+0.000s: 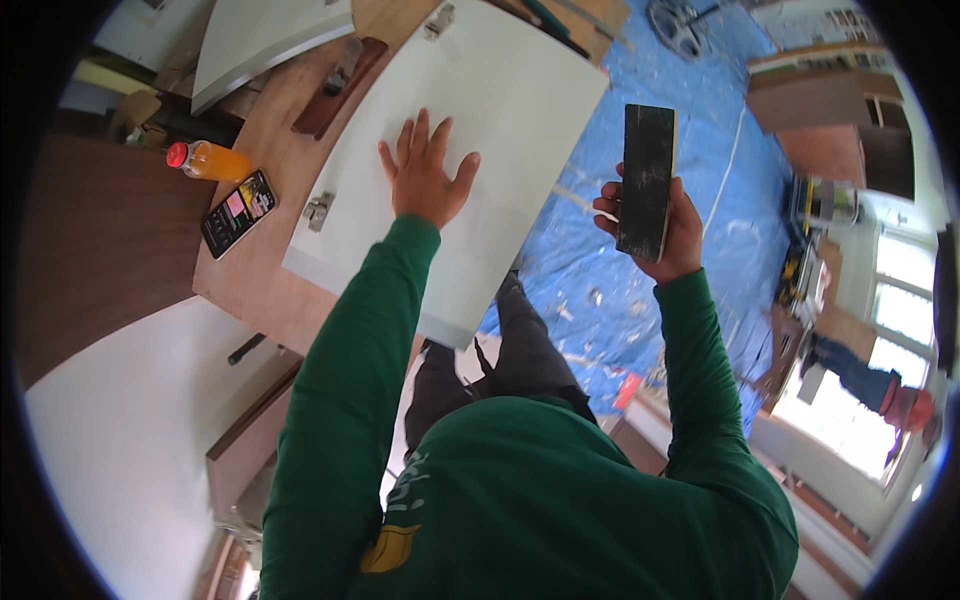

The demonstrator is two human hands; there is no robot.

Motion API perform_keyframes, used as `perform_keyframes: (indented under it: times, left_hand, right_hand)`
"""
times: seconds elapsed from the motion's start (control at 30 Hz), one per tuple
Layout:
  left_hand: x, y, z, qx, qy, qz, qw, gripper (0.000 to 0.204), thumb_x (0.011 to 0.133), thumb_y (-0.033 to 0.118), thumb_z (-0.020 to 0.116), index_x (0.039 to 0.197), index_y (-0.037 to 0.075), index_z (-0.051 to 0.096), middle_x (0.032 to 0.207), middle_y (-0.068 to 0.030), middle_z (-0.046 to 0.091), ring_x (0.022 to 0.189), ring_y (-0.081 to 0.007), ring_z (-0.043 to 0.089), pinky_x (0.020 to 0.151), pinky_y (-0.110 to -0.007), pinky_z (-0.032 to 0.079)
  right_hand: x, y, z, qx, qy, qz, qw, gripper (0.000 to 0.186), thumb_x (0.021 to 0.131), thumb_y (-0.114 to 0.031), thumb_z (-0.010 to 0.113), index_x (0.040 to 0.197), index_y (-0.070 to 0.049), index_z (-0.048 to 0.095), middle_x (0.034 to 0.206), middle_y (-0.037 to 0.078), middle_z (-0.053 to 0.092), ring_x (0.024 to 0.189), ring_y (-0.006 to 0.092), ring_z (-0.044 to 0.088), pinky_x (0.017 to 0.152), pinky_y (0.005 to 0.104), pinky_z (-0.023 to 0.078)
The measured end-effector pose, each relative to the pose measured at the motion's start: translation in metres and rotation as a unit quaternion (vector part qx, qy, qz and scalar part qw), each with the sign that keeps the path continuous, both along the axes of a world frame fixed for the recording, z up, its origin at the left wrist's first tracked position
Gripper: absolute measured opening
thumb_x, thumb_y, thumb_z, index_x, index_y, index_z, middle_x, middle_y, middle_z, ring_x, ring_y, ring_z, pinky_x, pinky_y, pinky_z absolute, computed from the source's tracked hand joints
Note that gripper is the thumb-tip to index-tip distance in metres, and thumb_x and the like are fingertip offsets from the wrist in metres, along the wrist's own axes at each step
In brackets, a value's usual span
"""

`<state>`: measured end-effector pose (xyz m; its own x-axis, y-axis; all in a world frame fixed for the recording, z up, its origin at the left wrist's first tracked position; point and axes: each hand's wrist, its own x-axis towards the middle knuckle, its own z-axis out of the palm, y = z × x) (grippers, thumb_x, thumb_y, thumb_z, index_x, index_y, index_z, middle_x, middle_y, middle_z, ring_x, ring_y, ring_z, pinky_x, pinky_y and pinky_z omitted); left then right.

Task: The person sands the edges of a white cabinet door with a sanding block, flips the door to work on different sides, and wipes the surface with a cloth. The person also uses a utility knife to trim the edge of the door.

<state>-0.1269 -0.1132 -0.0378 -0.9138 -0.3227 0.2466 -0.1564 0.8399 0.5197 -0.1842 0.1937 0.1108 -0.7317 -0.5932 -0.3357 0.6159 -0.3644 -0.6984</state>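
Note:
My left hand (426, 175) lies with spread fingers on a white door panel (510, 120), which has metal hinges (319, 210) near its left edge and top. The panel rests on a plywood worktop (240, 283), with its lower right corner overhanging near my legs. My right hand (680, 225) is raised beside the panel's right edge, its fingers wrapped round a long black rectangular block (645, 175) with a scuffed face.
An orange drink bottle (215, 163), a phone (237, 213) and a wooden piece with a metal fitting (335, 90) share the worktop. Blue sheeting (570, 250) covers the floor. A person (880, 392) is near the right window. Another white panel (265, 40) is top left.

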Motion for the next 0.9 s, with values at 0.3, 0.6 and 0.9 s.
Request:
perform_keyframes:
  times: [0.3,0.6,0.9]
  left_hand:
    - [0.014,-0.006,0.001,-0.176,-0.035,-0.270,0.946,0.082,0.089,0.076,0.058,0.156,0.028,0.047,0.169,-0.0083,0.031,0.156,-0.0304,0.024,0.127,-0.059,0.010]
    - [0.012,-0.009,-0.008,-0.230,0.000,-0.279,0.932,0.084,0.087,0.076,0.061,0.155,0.029,0.049,0.168,-0.0077,0.033,0.155,-0.0295,0.028,0.128,-0.053,0.014]
    - [0.012,0.001,0.003,-0.225,-0.022,-0.297,0.928,0.086,0.088,0.065,0.067,0.150,0.007,0.052,0.159,-0.0264,0.041,0.149,-0.0433,0.034,0.123,-0.059,0.021]
  right_hand:
    - [0.145,-0.004,-0.072,0.197,0.046,-0.129,0.971,0.051,0.101,-0.031,0.057,0.142,-0.003,0.046,0.104,0.009,0.060,0.088,0.0171,0.059,0.081,0.0319,0.049]
    - [0.080,-0.042,-0.197,0.287,0.240,-0.245,0.895,0.059,0.097,-0.030,0.074,0.142,0.003,0.052,0.115,0.005,0.064,0.103,0.0123,0.060,0.092,0.0288,0.050]
    - [0.127,-0.052,-0.202,0.251,0.181,-0.226,0.924,0.069,0.090,-0.031,0.084,0.142,0.004,0.056,0.120,0.007,0.066,0.109,0.0122,0.061,0.094,0.0285,0.052]
